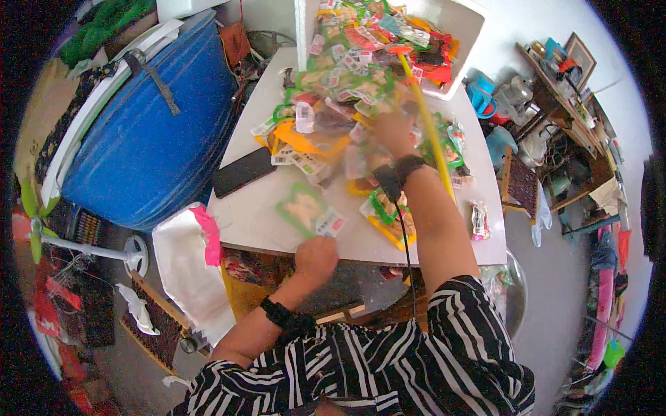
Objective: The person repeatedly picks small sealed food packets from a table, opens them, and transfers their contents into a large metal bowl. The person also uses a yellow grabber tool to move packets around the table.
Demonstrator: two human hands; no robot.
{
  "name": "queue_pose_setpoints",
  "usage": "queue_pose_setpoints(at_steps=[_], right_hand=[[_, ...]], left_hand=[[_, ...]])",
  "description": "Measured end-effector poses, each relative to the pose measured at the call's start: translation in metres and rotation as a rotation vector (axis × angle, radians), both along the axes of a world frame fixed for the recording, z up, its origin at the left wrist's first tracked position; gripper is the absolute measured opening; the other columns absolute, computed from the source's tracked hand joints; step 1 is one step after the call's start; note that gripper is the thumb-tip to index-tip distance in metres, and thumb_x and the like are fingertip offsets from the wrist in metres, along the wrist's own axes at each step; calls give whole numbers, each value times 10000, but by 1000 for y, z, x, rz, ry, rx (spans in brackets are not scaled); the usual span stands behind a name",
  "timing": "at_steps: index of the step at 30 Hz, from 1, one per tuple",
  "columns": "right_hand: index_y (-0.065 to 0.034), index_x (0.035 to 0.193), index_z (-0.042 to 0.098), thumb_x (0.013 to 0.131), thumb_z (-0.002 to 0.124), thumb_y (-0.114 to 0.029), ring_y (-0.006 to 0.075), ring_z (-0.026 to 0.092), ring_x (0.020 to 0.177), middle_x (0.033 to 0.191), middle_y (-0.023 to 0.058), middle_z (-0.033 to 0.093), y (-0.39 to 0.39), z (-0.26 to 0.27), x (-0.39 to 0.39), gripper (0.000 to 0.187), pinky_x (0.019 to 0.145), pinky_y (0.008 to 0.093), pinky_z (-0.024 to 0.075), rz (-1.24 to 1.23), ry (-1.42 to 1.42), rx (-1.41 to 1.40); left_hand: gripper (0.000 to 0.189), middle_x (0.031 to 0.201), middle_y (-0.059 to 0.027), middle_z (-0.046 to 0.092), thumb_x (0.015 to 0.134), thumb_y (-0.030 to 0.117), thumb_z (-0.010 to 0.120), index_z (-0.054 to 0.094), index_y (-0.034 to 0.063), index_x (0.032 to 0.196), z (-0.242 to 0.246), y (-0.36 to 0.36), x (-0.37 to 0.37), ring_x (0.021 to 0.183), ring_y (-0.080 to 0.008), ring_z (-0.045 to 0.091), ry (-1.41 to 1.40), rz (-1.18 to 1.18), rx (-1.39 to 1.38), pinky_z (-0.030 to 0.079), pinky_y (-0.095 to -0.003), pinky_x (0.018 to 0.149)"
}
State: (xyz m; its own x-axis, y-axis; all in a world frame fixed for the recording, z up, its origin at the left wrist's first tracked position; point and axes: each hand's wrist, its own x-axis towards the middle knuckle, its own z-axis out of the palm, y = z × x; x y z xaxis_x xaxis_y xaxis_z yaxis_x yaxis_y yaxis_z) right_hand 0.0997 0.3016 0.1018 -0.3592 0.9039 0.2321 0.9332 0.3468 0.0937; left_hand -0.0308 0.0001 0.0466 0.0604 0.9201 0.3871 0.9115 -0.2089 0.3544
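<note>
Near the table's front edge, my left hand (pixel 316 258) grips the lower corner of a clear food packet with a green border (pixel 303 209), which is blurred and holds pale contents. My right hand (pixel 396 132) reaches into a heap of sealed snack packets (pixel 333 112); blur hides its fingers, so its grip cannot be made out. The heap spills from a white foam box (pixel 471 31) lying with its mouth towards me. Beside my right forearm runs a yellow rod (pixel 432 132) with an orange end piece over the packets.
On the white table (pixel 250 221) lie a black phone (pixel 244 172) and, at the right, a small packet (pixel 479 221). A blue barrel (pixel 151 119) stands to the left. Below it is a white foam container (pixel 182 265) with pink tape. Cluttered wooden shelves (pixel 562 104) are at the right.
</note>
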Motion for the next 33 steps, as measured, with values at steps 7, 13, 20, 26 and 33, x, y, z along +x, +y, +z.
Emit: queue_pose_setpoints(at_steps=[7, 13, 20, 26, 33], right_hand=[[-63, 774, 553, 734, 466, -165, 258, 561, 723, 745, 102, 581, -1, -7, 20, 140, 622, 381, 420, 123, 287, 165], [-39, 697, 487, 771, 445, -146, 126, 486, 578, 630, 52, 511, -73, 4, 49, 137, 500, 260, 405, 183, 1460, -155], [12, 666, 538, 690, 517, -122, 318, 508, 732, 678, 168, 526, -184, 26, 66, 138, 596, 370, 405, 21, 622, 95], [-35, 913, 500, 776, 461, -145, 233, 510, 857, 970, 138, 504, -262, 20, 51, 181, 671, 336, 425, 148, 1906, -793], [-23, 903, 429, 831, 380, -137, 215, 520, 779, 902, 80, 507, -321, -14, 45, 143, 663, 338, 452, 106, 2188, -1140]], left_hand=[[115, 665, -122, 515, 699, 169, 478, 512, 60, 719, -1, 1, -3, 585, -307, 519, 41, -22, -129, 424, -428, 518], [93, 653, -129, 513, 684, 136, 473, 490, 49, 657, 5, 5, 2, 570, -323, 512, 81, 23, -258, 415, -433, 509], [102, 650, -152, 529, 682, 116, 453, 505, 34, 651, 9, 1, 4, 602, -330, 517, -19, 34, -67, 421, -420, 543], [412, 849, -141, 527, 738, 206, 502, 402, 9, 1085, 33, -24, 17, 777, -246, 512, -485, -43, -165, 410, -344, 694], [360, 871, -88, 516, 762, 190, 515, 435, 21, 1070, 48, -47, 39, 820, -177, 484, -1483, -198, -324, 378, -286, 750]])
